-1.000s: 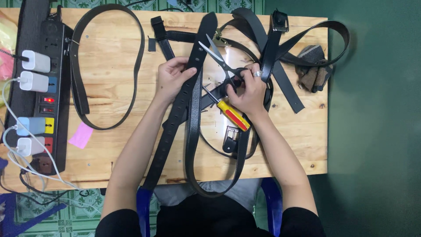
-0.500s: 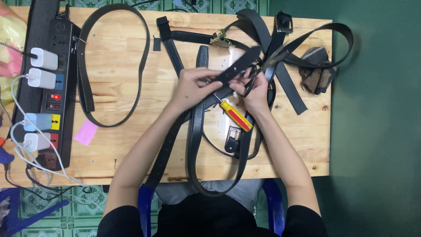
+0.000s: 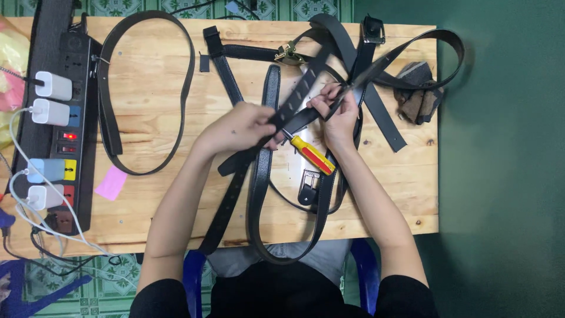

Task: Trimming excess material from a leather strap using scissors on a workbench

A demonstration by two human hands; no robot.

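Much of the work is hard to read, because many black belts cross each other on the wooden table point(image 3: 176, 194) and it is not clear where one ends and the next begins. The tip of the screwdriver point(image 3: 313, 155) is hidden under the hands and the strap; only its yellow and red handle shows, lying on the table just below the right hand. What the right hand pinches is also partly covered: a thin dark piece goes up and to the right from the fingers, and one cannot tell if it is a tool or a belt end.

The left hand point(image 3: 238, 126) is closed around a black perforated belt strap point(image 3: 301, 97), with the thumb on top, near the middle of the table. The strap rises diagonally from this hand toward the upper right and shows a row of small holes. The right hand point(image 3: 338, 118) is closed too, its fingertips pressed on the same strap just beside the left hand.

The belts look like smooth leather, flat and long. One looped belt point(image 3: 106, 118) lies apart at the left, next to a black power strip point(image 3: 65, 118) with white and blue chargers. A brass-coloured buckle point(image 3: 287, 54) rests at the top. A pink paper note point(image 3: 110, 182) lies on the pale, grainy wood.
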